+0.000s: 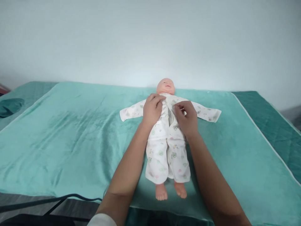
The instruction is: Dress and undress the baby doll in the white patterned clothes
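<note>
A baby doll (166, 85) lies on its back, head away from me and bare feet toward me. It wears a white printed baby shirt (160, 128) with long sleeves spread sideways, and matching trousers (157, 157). My left hand (153, 110) is on the shirt's chest below the neck, its bent fingers closed on the cloth of one front edge. With thumb and fingers pinched, my right hand (187, 117) grips the other front edge, slightly lifted. A narrow gap shows between the two front edges. The fingertips of both hands are partly hidden.
Underneath the doll a smooth turquoise sheet (70, 141) covers a darker green quilted bed cover (270, 116). Behind the bed rises a plain white wall (141, 40). A dark cable or strap (70, 196) runs along the near left edge, above a grey floor.
</note>
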`<state>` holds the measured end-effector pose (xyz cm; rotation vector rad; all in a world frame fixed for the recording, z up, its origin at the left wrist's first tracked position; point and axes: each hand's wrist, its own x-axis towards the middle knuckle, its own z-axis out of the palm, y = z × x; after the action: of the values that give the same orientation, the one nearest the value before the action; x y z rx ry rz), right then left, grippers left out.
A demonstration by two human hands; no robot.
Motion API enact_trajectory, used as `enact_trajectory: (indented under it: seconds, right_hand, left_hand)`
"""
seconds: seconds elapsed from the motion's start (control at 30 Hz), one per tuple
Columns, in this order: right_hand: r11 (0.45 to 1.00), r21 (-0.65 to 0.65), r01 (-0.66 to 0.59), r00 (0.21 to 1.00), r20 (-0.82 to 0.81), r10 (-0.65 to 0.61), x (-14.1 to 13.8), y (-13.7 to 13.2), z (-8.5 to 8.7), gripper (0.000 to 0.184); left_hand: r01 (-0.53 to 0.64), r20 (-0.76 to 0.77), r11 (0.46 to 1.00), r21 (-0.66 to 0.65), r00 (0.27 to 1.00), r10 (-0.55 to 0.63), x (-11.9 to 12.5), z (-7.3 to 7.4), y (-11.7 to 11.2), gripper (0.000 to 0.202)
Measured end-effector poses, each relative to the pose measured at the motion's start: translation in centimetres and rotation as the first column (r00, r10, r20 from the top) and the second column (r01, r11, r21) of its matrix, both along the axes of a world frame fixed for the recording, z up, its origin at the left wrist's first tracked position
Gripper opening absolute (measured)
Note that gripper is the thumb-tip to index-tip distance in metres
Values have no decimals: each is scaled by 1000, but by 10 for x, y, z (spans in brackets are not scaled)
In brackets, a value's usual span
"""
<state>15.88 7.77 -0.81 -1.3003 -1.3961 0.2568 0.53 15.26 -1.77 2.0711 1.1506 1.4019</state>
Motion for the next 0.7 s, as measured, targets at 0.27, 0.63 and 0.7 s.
enact_trajectory:
  seconds: [0.27,0.63,0.7]
  right_hand:
    - [949,-311,46,927,368,76,-10,-34,20,19]
    - [811,-542,-221,975,-116,188,2,-40,35,14]
    - [805,-504,-312,933,-321,161,2,-39,34,18]
  left_hand:
    - [130,50,984,-121,991,-125,-14,4,-41,11]
    - [314,-7,916,-251,945,-326,-25,18,-45,11]
    - [330,53,906,-265,943,-329,-23,19,-47,15]
